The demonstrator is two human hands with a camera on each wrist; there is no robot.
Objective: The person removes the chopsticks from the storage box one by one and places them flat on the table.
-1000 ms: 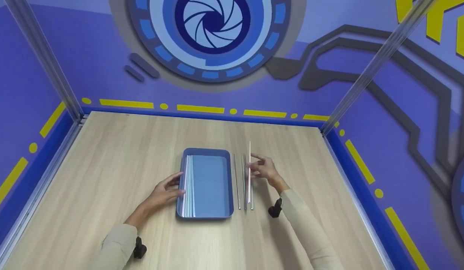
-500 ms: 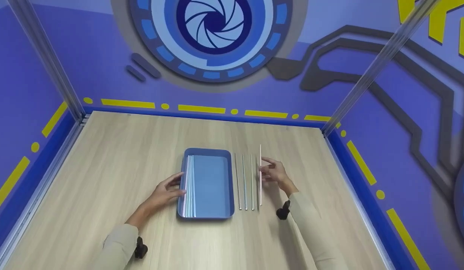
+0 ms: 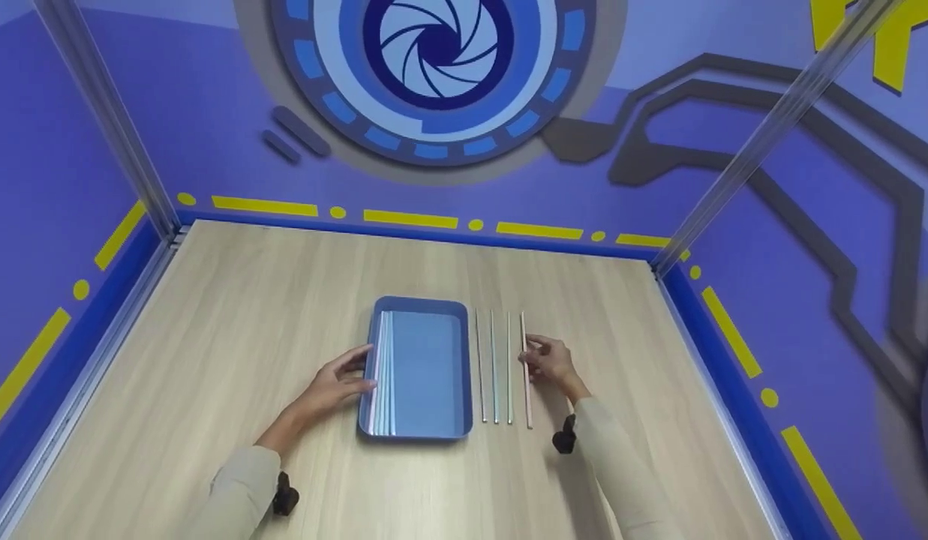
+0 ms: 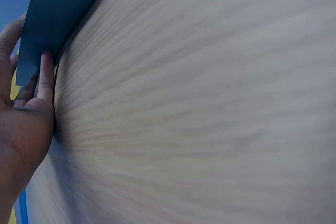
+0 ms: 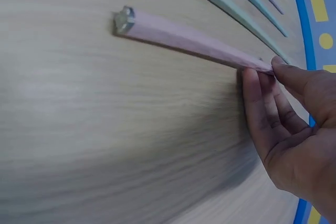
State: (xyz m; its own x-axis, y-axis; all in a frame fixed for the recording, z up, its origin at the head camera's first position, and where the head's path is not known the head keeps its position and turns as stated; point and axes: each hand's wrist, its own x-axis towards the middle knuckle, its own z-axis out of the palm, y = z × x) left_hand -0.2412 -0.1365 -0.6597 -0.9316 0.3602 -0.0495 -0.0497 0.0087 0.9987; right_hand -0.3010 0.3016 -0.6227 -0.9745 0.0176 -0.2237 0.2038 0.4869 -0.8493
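Observation:
My right hand (image 3: 550, 361) pinches a pink chopstick (image 3: 527, 390) between thumb and fingertips, right of the other chopsticks. In the right wrist view this chopstick (image 5: 178, 38) lies at or just above the table, its silver-capped end pointing away from the hand. To its left lie a green chopstick (image 3: 509, 375), a blue chopstick (image 3: 495, 375) and a purplish chopstick (image 3: 480, 375), roughly parallel and apart. My left hand (image 3: 332, 382) holds the left wall of a blue tray (image 3: 466, 375); the left wrist view shows fingers on both sides of that wall (image 4: 63, 14).
Several pale chopsticks (image 3: 385, 375) lie together along the left side inside the tray. The wooden table (image 3: 283, 300) is bounded by blue-purple walls (image 3: 403, 180) at the back and sides, with metal posts (image 3: 118, 127) in the corners.
My right hand has carried the pink chopstick right, away from the other three, and lowered it toward the table. The left hand stays at the tray. The head view has shifted slightly.

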